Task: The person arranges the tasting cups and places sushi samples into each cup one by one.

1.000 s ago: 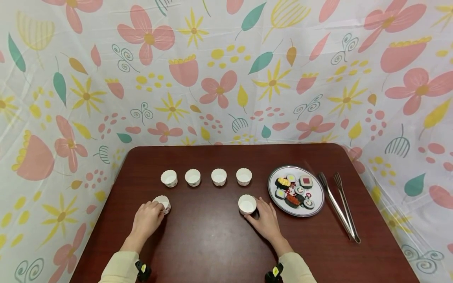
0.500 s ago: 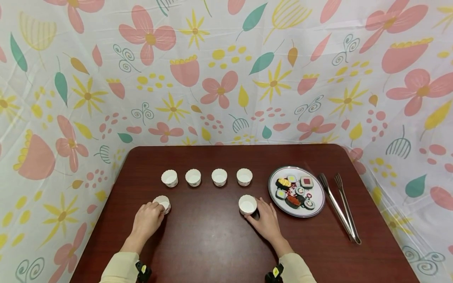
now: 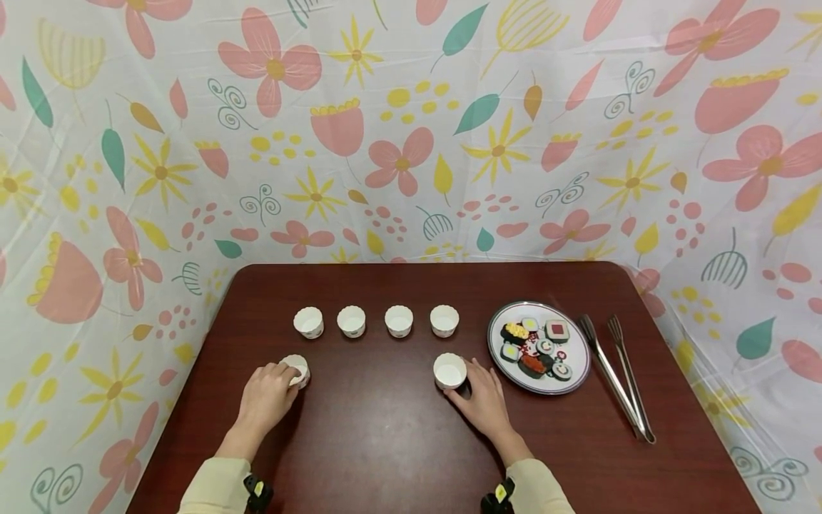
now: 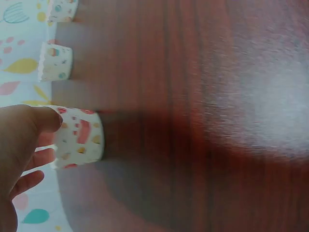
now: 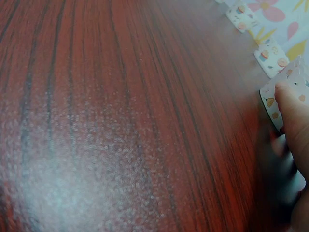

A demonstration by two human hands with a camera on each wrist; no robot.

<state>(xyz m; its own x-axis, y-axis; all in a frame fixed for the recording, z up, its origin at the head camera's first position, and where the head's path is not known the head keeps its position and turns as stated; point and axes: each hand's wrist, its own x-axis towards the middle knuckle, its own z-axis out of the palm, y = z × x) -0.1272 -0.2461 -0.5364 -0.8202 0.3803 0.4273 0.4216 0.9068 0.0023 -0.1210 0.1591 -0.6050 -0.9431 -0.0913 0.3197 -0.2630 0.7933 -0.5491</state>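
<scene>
At the table's left, my left hand point(image 3: 266, 394) pinches the rim of a white paper baking cup point(image 3: 298, 372). The left wrist view shows red and yellow prints on this cup point(image 4: 79, 137), with the thumb against its side. Further right, my right hand point(image 3: 481, 400) grips another white baking cup point(image 3: 449, 372) between thumb and fingers. That cup point(image 5: 273, 99) appears at the edge of the right wrist view with the thumb on its wall. Both cups stand upright on the table and look hollow from above.
Several more baking cups, among them a leftmost cup point(image 3: 309, 323), stand in a row behind. A round plate point(image 3: 497, 360) with sushi pieces point(image 3: 533, 365) lies to the right, beside metal tongs point(image 3: 619, 382). The brown table point(image 3: 379, 450) meets a flowered cloth point(image 3: 398, 214) at the back.
Both hands stay on their cups with no visible movement. The whole head view has shifted very slightly.
</scene>
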